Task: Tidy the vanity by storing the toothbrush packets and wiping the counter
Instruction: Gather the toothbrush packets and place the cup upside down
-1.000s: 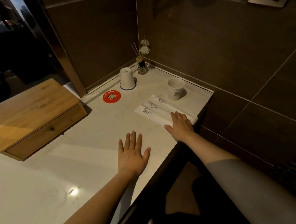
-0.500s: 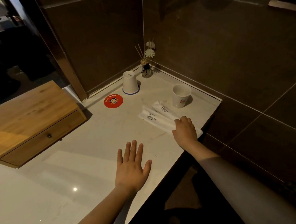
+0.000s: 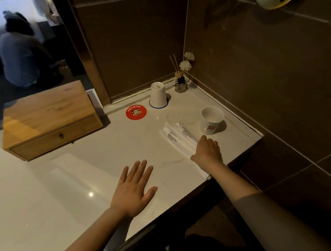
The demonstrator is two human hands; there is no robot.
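Note:
Two white toothbrush packets (image 3: pixel 176 135) printed "BRUSHING TEETH" lie side by side on the pale stone counter (image 3: pixel 77 179), near its right front corner. My right hand (image 3: pixel 208 151) sits on their near end, knuckles raised and fingers curled down onto them; the packets still lie flat. My left hand (image 3: pixel 134 187) rests palm-down on the counter to the left, fingers spread, holding nothing. A wooden box with one drawer (image 3: pixel 48 121) stands at the left, its drawer closed.
An upright white cup (image 3: pixel 212 120) stands just behind the packets. An upturned white cup (image 3: pixel 158 94), a red round coaster (image 3: pixel 136 112) and a reed diffuser (image 3: pixel 180 81) sit near the back corner. Dark tiled walls close the back and right. A person crouches beyond, top left (image 3: pixel 21 56).
My right hand went from lying flat on the packets to fingers curled over their near end. The left hand stayed flat. The view shifted slightly.

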